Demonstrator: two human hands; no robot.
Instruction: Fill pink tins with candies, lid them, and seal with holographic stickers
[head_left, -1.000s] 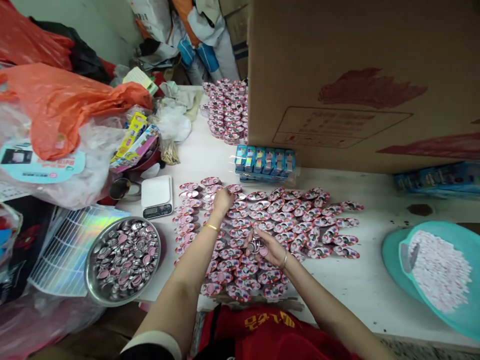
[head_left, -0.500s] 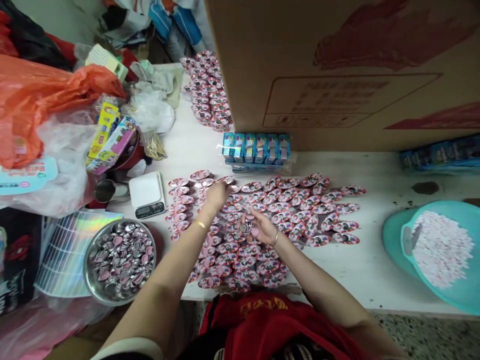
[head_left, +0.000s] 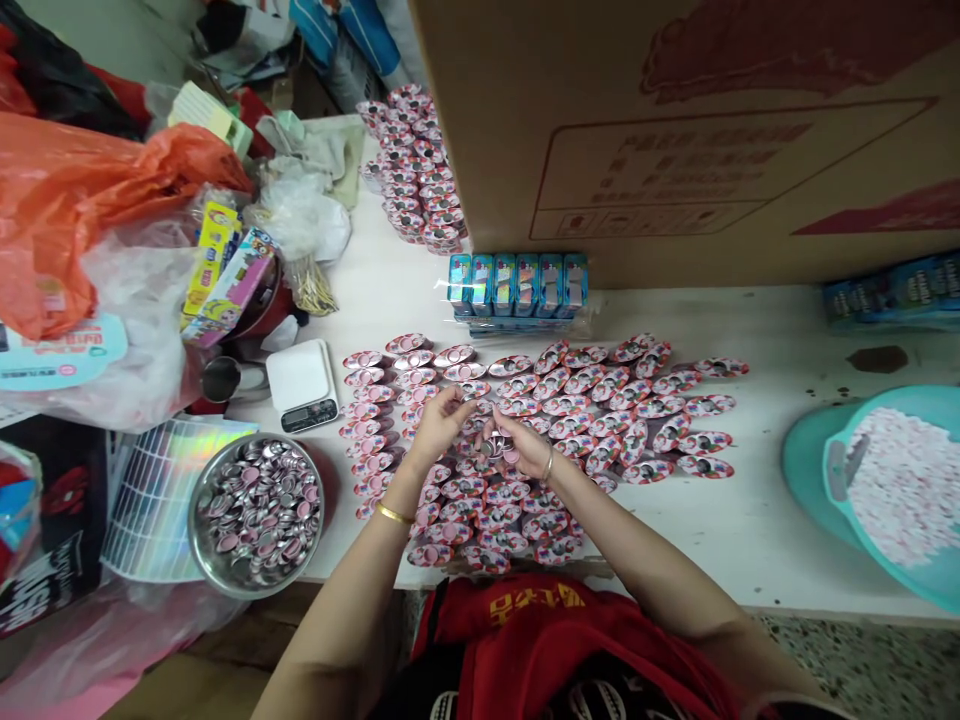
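Observation:
Rows of small oval tins stand on end, their red-and-white printed tops facing up. Those on the left carry round pink-and-silver caps, while many on the right show dark openings. My left hand is over the middle rows, fingertips drawn together; what they hold, if anything, is too small to make out. Close by on the right, my right hand is curled around several loose round caps, pink and silver. A steel bowl full of similar caps is at the left.
A large cardboard box rises behind the tins, with blue packs at its foot. At the right is a teal basin of small pale pieces. A white scale and plastic bags crowd the left.
My left hand has drawn back from the tins at the rear, toward my right hand. My right hand still holds the caps. The view has shifted slightly.

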